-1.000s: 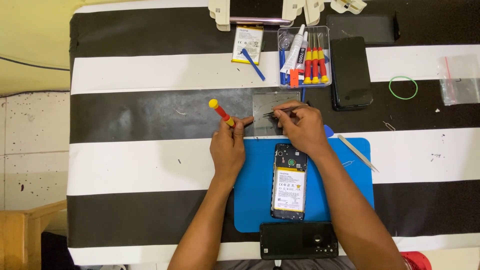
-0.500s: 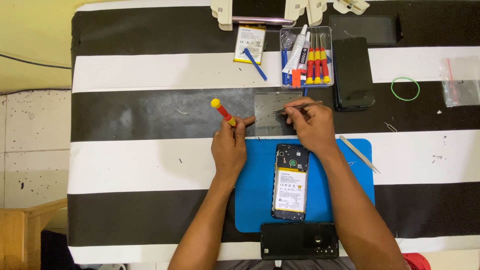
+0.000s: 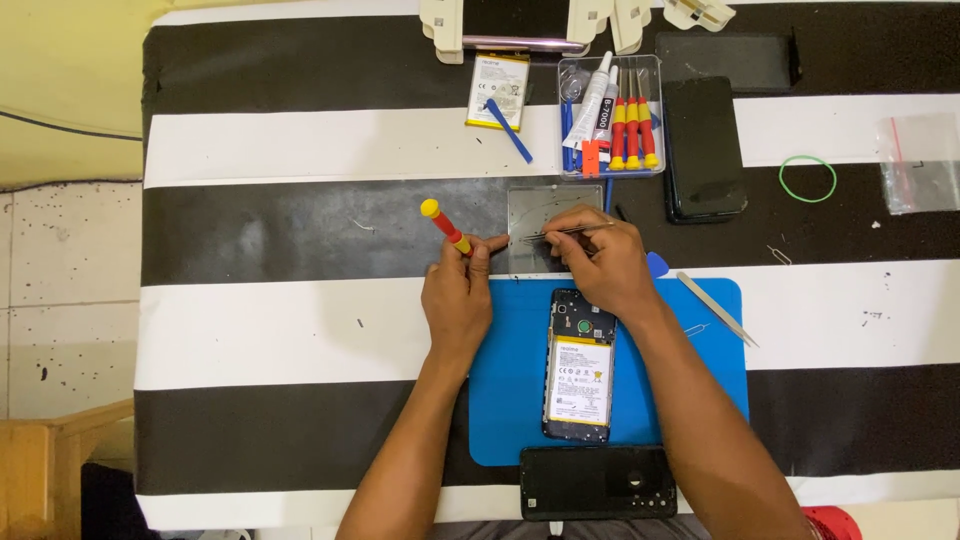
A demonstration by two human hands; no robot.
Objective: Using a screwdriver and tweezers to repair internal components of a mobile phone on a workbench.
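While the person bends over the black-and-white striped tabletop [image 3: 300,140], both hands work near its middle, on the wide black stripe. The left hand [image 3: 458,290] is curled closed around a red and yellow screwdriver [image 3: 447,228], whose yellow cap points up and left toward the far left corner while its tip is hidden under the thumb. Just to the right lies a small grey square tray [image 3: 555,205]; the hand's thumb rests at its left edge. The right hand [image 3: 600,262] is pinched shut on slim metal tweezers [image 3: 565,233], which lie almost level across the tray with the points toward the left.

Nearer the front edge, a blue work mat [image 3: 510,400] carries an opened phone [image 3: 578,365], back off, with its white-labelled battery showing. The phone lies lengthwise just below the right hand. A black phone cover [image 3: 597,482] lies at the front edge, overlapping the mat's bottom.

Toward the far edge, a loose white-labelled battery [image 3: 497,90] lies with a blue pry tool [image 3: 509,131] beside it. Right of these stands a clear plastic box [image 3: 610,115] holding red and yellow screwdrivers and a glue tube. A dark phone [image 3: 704,145] lies right of the box. A second pair of tweezers [image 3: 716,308] rests across the mat's right corner. Further right, a green rubber band [image 3: 807,178] lies well apart from the hands, and a clear plastic bag [image 3: 920,160] sits at the right edge.
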